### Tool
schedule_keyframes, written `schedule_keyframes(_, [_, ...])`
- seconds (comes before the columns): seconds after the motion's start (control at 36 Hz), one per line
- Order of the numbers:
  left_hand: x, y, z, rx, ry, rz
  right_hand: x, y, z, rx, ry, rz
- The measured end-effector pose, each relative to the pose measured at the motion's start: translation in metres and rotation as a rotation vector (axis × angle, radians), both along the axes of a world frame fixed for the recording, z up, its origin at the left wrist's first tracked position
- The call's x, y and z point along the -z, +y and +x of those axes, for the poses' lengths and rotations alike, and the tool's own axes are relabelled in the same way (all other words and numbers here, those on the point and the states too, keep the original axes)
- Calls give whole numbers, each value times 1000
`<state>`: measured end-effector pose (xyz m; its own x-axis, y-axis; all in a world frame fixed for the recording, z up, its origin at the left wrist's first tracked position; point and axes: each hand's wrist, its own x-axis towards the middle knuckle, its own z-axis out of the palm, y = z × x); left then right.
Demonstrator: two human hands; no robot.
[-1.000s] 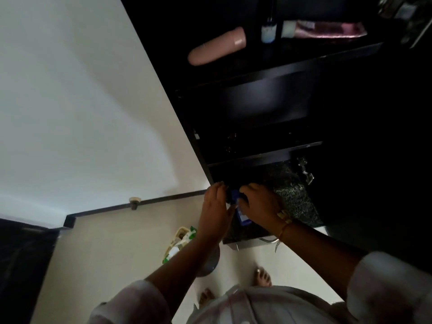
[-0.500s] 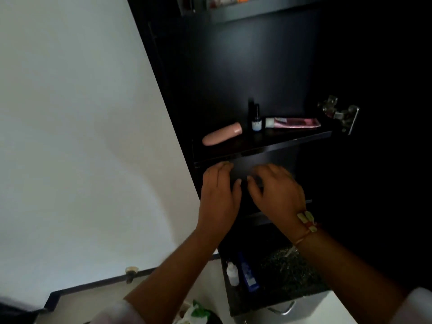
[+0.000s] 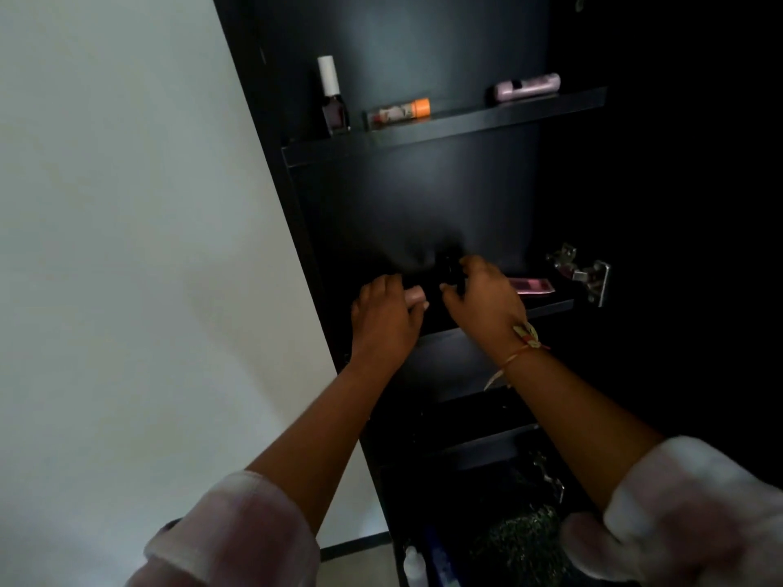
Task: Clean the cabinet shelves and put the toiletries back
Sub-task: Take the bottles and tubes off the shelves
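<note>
The scene is looking dim overall. The white wall (image 3: 118, 247) on the left is catching the most light, while the black cabinet (image 3: 423, 197) is swallowing detail, its right side going nearly pure black. Soft shadows are falling across the wall. The sleeves (image 3: 237, 531) at the bottom edge are showing blurred and stretched by wide-angle distortion.
</note>
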<state>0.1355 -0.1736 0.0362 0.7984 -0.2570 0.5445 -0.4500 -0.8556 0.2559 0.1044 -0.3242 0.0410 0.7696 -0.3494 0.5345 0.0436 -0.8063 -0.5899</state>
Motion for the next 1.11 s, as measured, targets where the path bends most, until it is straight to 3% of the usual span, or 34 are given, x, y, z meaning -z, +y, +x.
schedule_keyframes(0.44, [8,0,2,-85,31,64,7,-3,24,43,-2,49])
schedule_keyframes(0.64, [14,0,-1,-82,-82,27,11,-5,17,6,-59,116])
schedule_keyframes(0.89, [17,5,-49,126,-168,-406,22,-1,-11,-155,-247,496])
schedule_keyframes(1.0, [25,9,-81,262,-24,-642,36,12,-43,-204,-270,522])
schedule_keyframes(1.11, [50,17,-109,320,156,-753,65,23,-71,-213,-186,518])
